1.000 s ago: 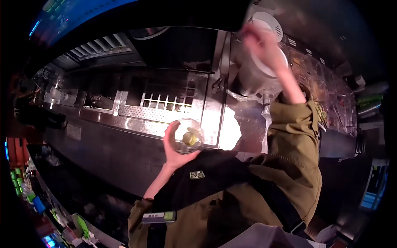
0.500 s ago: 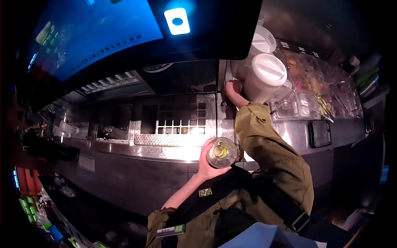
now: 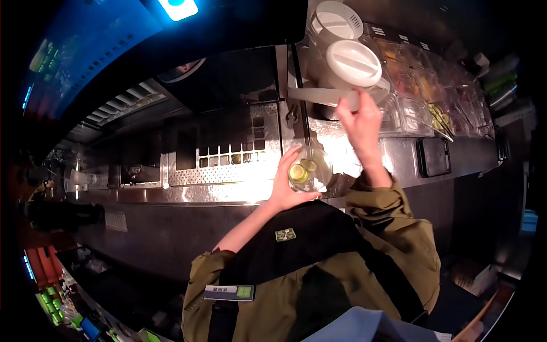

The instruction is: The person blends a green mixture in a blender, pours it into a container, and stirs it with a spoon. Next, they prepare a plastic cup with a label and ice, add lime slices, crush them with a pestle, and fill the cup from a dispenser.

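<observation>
- One clear cup (image 3: pixel 322 166), head view: L hand (image 3: pixel 286 185) curls round it, prob. to steady it w/ mouth free; citrus slices (image 3: pixel 298 172) inside.
- R hand (image 3: pixel 363 122) pinches pale long tool (image 3: pixel 319 96) nr one end, presumably for reach.
- Cup's by front edge of surface (image 3: pixel 339 141), resting or lifted: can't tell; lidded jug (image 3: pixel 353 61) just beyond tool.

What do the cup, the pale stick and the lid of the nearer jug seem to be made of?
Cup: smooth glass or clear plastic, I cannot tell which; its wall looks see-through, with glints.
Stick: probably plastic, dull and cloudy; its colour is pale and even.
Nearer lid: likely hard plastic, smooth; evenly white and softly shiny.
</observation>
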`<state>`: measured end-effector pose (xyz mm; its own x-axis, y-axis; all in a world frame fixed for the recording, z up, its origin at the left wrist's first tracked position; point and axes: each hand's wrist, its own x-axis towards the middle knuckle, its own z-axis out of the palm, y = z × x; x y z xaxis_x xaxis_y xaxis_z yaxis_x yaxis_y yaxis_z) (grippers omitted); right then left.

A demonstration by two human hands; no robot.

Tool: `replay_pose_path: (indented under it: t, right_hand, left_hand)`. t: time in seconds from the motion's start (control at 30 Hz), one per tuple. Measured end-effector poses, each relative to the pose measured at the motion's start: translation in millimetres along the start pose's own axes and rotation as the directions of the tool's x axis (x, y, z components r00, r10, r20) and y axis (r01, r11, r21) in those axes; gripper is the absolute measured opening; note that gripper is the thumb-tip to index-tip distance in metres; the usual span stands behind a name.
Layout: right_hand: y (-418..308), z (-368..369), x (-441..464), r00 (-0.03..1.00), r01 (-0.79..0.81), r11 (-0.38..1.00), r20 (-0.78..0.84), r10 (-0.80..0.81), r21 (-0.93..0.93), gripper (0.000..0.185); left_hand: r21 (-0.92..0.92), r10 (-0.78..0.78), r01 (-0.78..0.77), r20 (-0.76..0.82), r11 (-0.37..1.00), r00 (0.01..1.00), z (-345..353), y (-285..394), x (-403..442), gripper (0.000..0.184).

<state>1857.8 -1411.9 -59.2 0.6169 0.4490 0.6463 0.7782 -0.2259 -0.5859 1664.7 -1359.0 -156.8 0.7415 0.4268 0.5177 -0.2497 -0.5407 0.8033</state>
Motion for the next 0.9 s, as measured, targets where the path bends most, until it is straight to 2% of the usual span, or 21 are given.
replay_pose_path:
  t: [0.07,0.13,0.17,0.27,0.3,0.33,0.37,0.4,0.43,0.47,0.5,0.53,0.57,0.6,0.63,0.67,0.7,0.73,0.8,0.87,0.9]
  right_hand:
    - [-17.7,-30.9,13.6,0.998,0.044,0.999,0.041,-0.044,0.004,0.032]
    - [-35.9,-53.8,25.7,0.989,0.087,0.993,0.110,-0.096,0.085,0.031]
    - [-46.3,-60.9,31.1,0.974,0.180,0.982,0.128,-0.185,0.049,0.031]
    - [-63.9,-57.1,43.2,0.874,0.361,0.883,0.222,-0.433,0.302,0.033]
    - [-68.5,-48.1,44.7,0.829,0.400,0.839,0.245,-0.503,0.368,0.034]
    - [-73.2,-36.3,46.1,0.778,0.434,0.789,0.261,-0.572,0.434,0.035]
    - [-75.7,-21.6,46.6,0.691,0.517,0.680,0.215,-0.690,0.520,0.036]
    - [-82.6,-10.9,45.0,0.586,0.492,0.611,0.283,-0.760,0.621,0.039]
    - [-81.3,7.3,41.1,0.522,0.294,0.567,0.368,-0.769,0.769,0.039]
    - [-73.9,27.9,35.9,0.440,0.067,0.508,0.432,-0.788,0.859,0.039]
    - [-63.3,40.6,31.5,0.507,-0.247,0.636,0.657,-0.558,0.731,0.043]
    - [-47.5,54.9,28.2,0.459,-0.538,0.658,0.838,-0.295,0.526,0.047]
    - [-15.1,84.3,22.0,0.444,-0.308,0.923,0.893,-0.077,0.232,0.053]
    - [21.4,116.7,7.8,0.498,-0.050,0.990,0.856,0.137,-0.129,0.059]
    - [47.0,139.9,-12.4,0.485,0.004,0.965,0.845,0.226,-0.261,0.061]
    - [67.8,159.9,-31.2,0.477,0.064,0.921,0.822,0.309,-0.383,0.064]
    - [83.9,175.8,-48.3,0.549,0.053,0.929,0.788,0.280,-0.367,0.061]
    - [93.1,188.1,-57.9,0.617,0.048,0.939,0.749,0.239,-0.340,0.057]
    - [99.7,203.7,-64.0,0.632,-0.025,0.922,0.709,0.313,-0.386,0.051]
    - [106.0,206.7,-70.7,0.773,-0.061,0.930,0.572,0.274,-0.364,0.046]
    - [102.4,200.2,-66.0,0.845,-0.006,0.970,0.517,0.136,-0.244,0.043]
  left_hand:
    - [-0.179,-0.162,0.168,0.048,0.970,0.986,-2.2,-6.8,-2.7,0.107]
    - [-0.378,-0.141,0.147,0.044,0.914,0.989,-5.8,-6.8,-3.9,0.116]
    - [-0.436,-0.142,0.161,0.077,0.885,0.987,-9.7,-8.1,-6.8,0.118]
    - [-0.494,-0.320,0.303,0.052,0.815,0.946,-12.6,5.7,-4.3,0.105]
    - [-0.566,-0.389,0.328,0.014,0.756,0.921,-14.1,8.9,-2.7,0.109]
    - [-0.777,-0.397,0.125,-0.169,0.617,0.902,-16.7,0.8,5.7,0.080]
    - [-0.932,-0.495,0.061,-0.134,0.357,0.858,-31.2,1.1,17.6,0.072]
    - [-0.997,-0.578,-0.036,-0.070,0.070,0.813,-52.0,4.5,28.0,0.072]
    - [-0.988,-0.781,0.082,-0.050,0.128,0.623,-70.6,17.2,44.7,0.059]
    - [-0.966,-0.923,0.210,-0.059,0.149,0.381,-91.5,23.3,57.4,0.049]
    - [-0.995,-0.838,0.098,0.079,-0.031,0.540,-111.6,-18.0,37.5,0.034]
    - [-0.978,-0.715,0.204,0.113,0.042,0.690,-136.1,-52.5,12.8,0.025]
    - [-0.959,-0.816,0.215,-0.027,0.184,0.577,-149.4,-56.9,-0.2,0.026]
    - [-0.989,-0.833,0.144,0.051,0.035,0.551,-165.7,-50.8,-10.7,0.029]
    - [-0.992,-0.844,0.063,0.129,-0.112,0.521,-181.9,-44.5,-21.1,0.033]
    - [-0.843,-0.669,-0.078,0.362,-0.532,0.649,-199.5,-33.7,-31.0,0.038]
    - [-0.831,-0.657,-0.128,0.323,-0.541,0.682,-210.3,-32.8,-44.9,0.048]
    - [-0.862,-0.730,-0.164,0.289,-0.480,0.619,-220.8,-25.0,-48.6,0.046]
    - [-0.886,-0.664,-0.105,0.255,-0.452,0.703,-245.2,-42.8,-80.6,0.057]
    - [-0.978,-0.771,0.030,0.182,-0.207,0.610,-261.4,-58.6,-101.1,0.049]
    - [-0.989,-0.817,0.120,0.144,-0.092,0.558,-269.4,-67.1,-111.3,0.047]
